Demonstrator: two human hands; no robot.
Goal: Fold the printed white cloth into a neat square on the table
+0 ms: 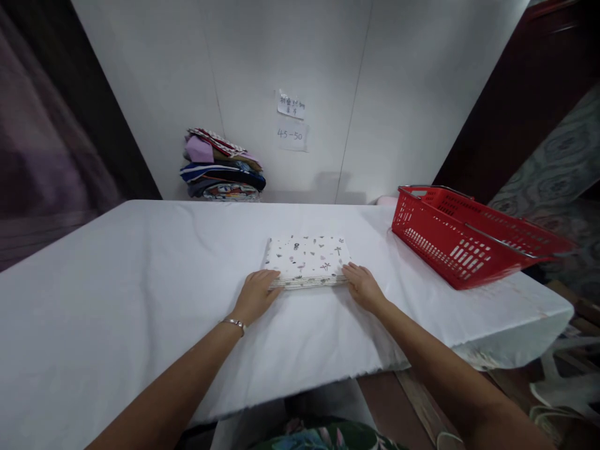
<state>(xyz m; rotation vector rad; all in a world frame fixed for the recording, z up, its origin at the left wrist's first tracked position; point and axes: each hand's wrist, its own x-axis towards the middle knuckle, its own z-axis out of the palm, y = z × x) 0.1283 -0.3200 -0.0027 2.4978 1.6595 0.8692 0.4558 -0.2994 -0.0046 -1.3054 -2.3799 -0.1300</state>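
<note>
A folded white cloth with small printed figures lies flat in the middle of the white-covered table. My left hand rests at its near left corner, fingers curled against the folded edge. My right hand sits at the near right corner, fingers bent onto the edge of the cloth. Both hands touch the cloth from the side nearest me. A thin bracelet circles my left wrist.
A red plastic basket stands at the table's right end. A stack of folded coloured fabrics sits against the back wall on the left. Two paper notes hang on the white wall. The table's edge drops off at the right.
</note>
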